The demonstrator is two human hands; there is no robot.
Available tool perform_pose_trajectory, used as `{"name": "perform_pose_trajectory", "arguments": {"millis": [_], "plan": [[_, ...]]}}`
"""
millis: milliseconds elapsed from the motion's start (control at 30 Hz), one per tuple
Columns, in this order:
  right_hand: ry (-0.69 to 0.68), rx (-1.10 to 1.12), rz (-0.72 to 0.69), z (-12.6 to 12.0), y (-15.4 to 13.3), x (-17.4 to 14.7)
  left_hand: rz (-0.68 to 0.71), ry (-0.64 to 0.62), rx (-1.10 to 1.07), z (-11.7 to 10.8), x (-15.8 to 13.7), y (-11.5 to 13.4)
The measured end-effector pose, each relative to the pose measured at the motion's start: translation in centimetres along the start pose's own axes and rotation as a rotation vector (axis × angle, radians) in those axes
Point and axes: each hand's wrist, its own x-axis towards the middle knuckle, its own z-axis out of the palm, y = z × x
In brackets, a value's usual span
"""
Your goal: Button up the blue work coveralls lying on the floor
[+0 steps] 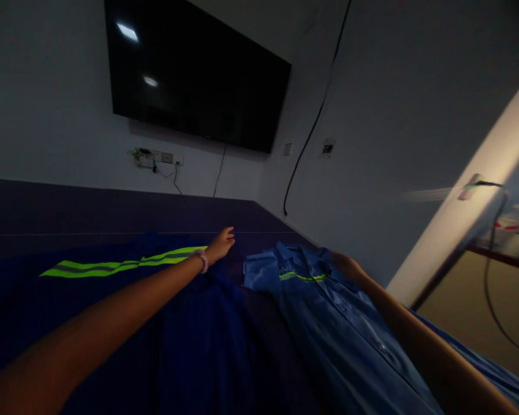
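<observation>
A yellow-green-striped, short-sleeved blue cloth shirt [313, 305] lies front up on the dark purple bench [233, 214], apparently spread to keep it flat. The right hand [348, 267] is at its shoulder, perhaps steadying it; whether it grips, I cannot tell. The left hand [220, 245], empty, fingers extended, is near a neon-banded dark-blue fabric garment [190, 334].

The light blue shirt [307, 311], near the right edge of the surface [242, 216], is creased cloth with a faint sheen on its folds. The dark blue garment [190, 340], short of the far edge, looks like matt cloth, its lime strip [86, 268] smoother and brighter. The surface itself appears smooth and dull. Beyond the far edge, the wall [47, 115] is matt, the screen [190, 75] glossy, the socket plates [167, 157] plastic-looking
</observation>
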Motion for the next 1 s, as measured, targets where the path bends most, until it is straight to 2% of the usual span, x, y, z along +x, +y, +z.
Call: {"name": "perform_pose_trajectory", "arguments": {"millis": [100,167,267,367,500,600,700,767,867,1000], "plan": [[-0.138,0.022,-0.024,1.4,0.0,-6.4,0.033,0.008,0.105,-5.0,-3.9,0.0],[-0.246,-0.004,-0.048,2.0,-1.1,-10.8,0.157,-0.002,0.333,-7.7,-7.0,0.1],[-0.294,-0.048,-0.067,2.7,-4.7,-16.0,0.220,-0.042,0.545,-10.1,-11.5,0.1],[-0.289,-0.085,-0.088,3.5,-9.9,-18.4,0.235,-0.099,0.759,-11.1,-15.2,-0.1],[-0.201,-0.080,-0.217,4.3,-18.5,-18.0,0.246,-0.104,0.967,-12.3,-18.5,-0.6],[-0.173,0.005,-0.379,5.0,-25.4,-16.8,0.244,0.008,0.980,-14.1,-19.9,-1.3],[-0.180,0.135,-0.510,6.6,-32.0,-15.5,0.151,0.152,0.924,-16.6,-20.3,-2.4],[-0.216,0.225,-0.544,8.2,-36.0,-14.2,0.083,0.242,0.897,-18.1,-19.8,-3.1],[-0.289,0.279,-0.487,11.0,-41.0,-11.4,0.017,0.354,0.893,-19.8,-17.5,-4.0],[-0.284,0.293,-0.401,14.7,-44.9,-7.8,-0.084,0.448,0.856,-20.0,-13.3,-5.2]]}}
